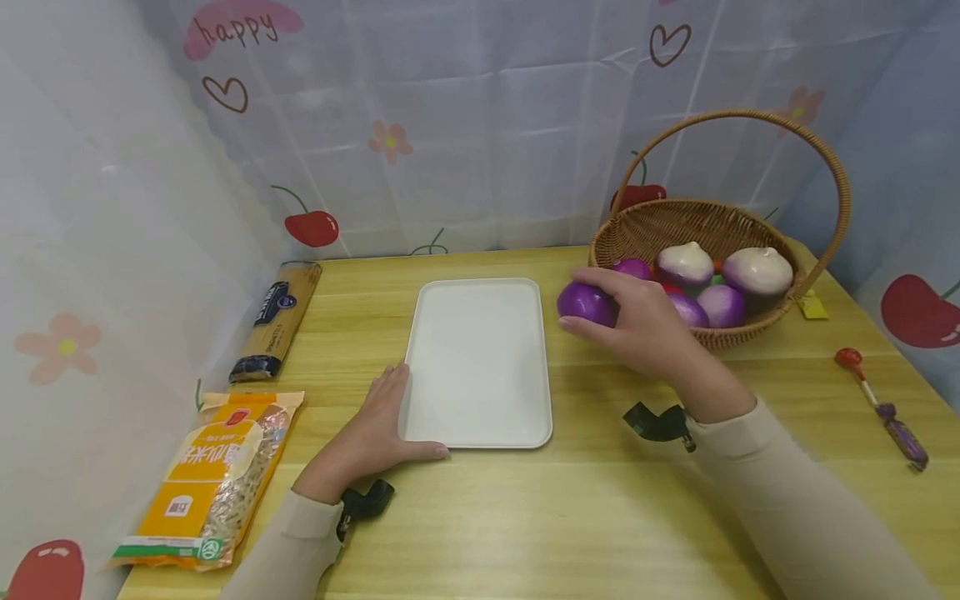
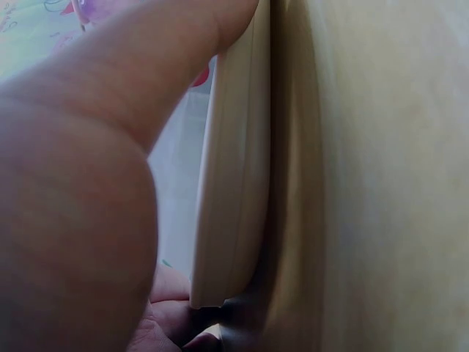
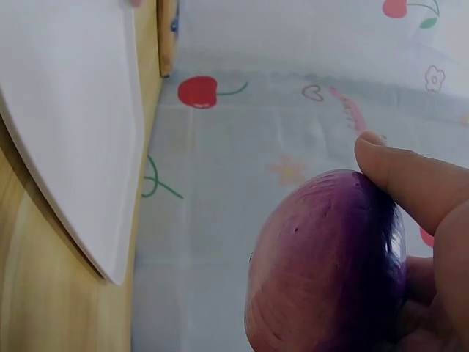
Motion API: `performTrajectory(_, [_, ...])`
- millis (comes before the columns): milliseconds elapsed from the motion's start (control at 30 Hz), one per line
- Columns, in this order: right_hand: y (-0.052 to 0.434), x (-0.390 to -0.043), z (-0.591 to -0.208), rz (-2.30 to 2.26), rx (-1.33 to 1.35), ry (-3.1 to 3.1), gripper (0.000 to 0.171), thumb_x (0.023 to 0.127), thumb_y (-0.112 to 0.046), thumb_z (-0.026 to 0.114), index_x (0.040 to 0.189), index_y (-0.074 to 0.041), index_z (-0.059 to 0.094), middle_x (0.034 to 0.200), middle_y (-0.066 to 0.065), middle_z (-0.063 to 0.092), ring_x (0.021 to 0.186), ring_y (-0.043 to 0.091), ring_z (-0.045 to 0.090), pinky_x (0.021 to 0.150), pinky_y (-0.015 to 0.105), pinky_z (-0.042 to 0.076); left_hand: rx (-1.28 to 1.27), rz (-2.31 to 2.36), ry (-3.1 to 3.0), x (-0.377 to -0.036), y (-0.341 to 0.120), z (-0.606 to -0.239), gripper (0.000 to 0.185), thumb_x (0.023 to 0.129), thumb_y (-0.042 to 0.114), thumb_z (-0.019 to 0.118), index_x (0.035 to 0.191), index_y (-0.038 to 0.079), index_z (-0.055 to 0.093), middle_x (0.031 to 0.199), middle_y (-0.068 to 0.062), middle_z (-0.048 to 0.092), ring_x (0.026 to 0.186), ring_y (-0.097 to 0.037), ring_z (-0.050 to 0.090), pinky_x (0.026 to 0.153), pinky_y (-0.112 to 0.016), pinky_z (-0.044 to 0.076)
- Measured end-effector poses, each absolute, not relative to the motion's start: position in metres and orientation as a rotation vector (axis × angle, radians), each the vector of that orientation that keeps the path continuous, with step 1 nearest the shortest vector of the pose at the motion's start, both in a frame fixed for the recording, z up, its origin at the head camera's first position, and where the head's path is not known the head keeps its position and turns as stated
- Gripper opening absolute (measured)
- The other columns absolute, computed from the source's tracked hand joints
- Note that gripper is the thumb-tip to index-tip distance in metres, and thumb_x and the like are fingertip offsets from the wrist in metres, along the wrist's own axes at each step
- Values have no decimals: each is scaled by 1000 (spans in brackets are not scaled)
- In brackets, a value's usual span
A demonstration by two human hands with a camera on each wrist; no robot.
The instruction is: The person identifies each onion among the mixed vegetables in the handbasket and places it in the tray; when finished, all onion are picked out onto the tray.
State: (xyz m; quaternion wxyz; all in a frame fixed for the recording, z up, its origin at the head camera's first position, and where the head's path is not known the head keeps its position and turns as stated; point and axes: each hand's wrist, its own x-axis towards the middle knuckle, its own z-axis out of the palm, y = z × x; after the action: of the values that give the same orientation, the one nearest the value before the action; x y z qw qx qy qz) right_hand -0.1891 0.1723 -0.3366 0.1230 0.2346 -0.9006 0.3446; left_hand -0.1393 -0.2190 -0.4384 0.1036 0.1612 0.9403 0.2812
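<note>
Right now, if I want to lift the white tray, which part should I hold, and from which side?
Probably the raised rim of the white tray on a long side. It lies flat, so fingers must hook under the lip. The left hand already rests at its near-left corner; the right edge looks free.

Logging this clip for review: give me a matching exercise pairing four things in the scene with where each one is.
Things:
1. purple onion
2. white tray
3. spaghetti pack
4. wicker basket

Places:
A. far right of the table, holding more onions
B. gripped in the right hand, between tray and basket
C. lying near the left wall
D. middle of the table, the left hand resting at its near left corner

Pairs: 1-B, 2-D, 3-C, 4-A
</note>
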Motion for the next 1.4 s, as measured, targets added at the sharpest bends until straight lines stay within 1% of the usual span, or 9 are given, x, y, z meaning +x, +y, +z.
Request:
performTrajectory(100, [168,-190,-341,1002,726,-2631,65,91,-36,86,146,-9,63,145,13,62,130,37,59,102,60,51,475,839,2774,-139,-220,-439,145,72,74,85,167,-3,8,173,-20,7,159,-35,-1,126,-54,8])
performTrajectory(333, [159,-188,-349,1018,789,-2637,66,90,-36,87,144,-7,64,142,14,64,123,36,63,95,58,56,470,846,2773,-139,-219,-439,145,72,74,85,167,-3,8,173,-20,7,159,-35,-1,126,-53,7])
performTrajectory(467, [154,-187,-352,1035,819,-2634,65,89,-36,88,142,-8,65,140,13,65,123,34,63,96,55,57,467,847,2771,-139,-219,-439,145,72,74,85,167,-3,8,174,-19,6,159,-34,-1,126,-53,7])
performTrajectory(667, [148,-185,-358,1076,868,-2639,64,89,-36,89,141,-7,66,136,13,67,118,31,66,95,52,58,469,846,2772,-139,-219,-439,145,72,74,85,167,-4,8,173,-20,7,159,-35,-1,126,-54,7])
performTrajectory(1000, [137,-181,-366,1091,934,-2663,67,89,-38,88,143,-7,65,139,13,66,120,31,65,95,49,58,463,842,2773,-139,-219,-439,145,72,74,85,167,-3,8,173,-20,7,159,-35,-1,126,-55,8])
performTrajectory(1267, [129,-178,-372,1082,973,-2677,67,87,-36,90,142,-7,66,140,11,66,126,32,62,100,51,55,468,842,2773,-139,-219,-440,144,72,74,85,167,-4,8,173,-20,7,159,-36,-1,126,-55,8])
performTrajectory(1400, [124,-176,-377,1072,1025,-2668,67,87,-35,91,141,-6,66,139,12,66,126,33,62,102,53,53,464,839,2773,-139,-219,-440,145,72,74,85,167,-3,8,173,-20,7,159,-36,-1,126,-55,7])
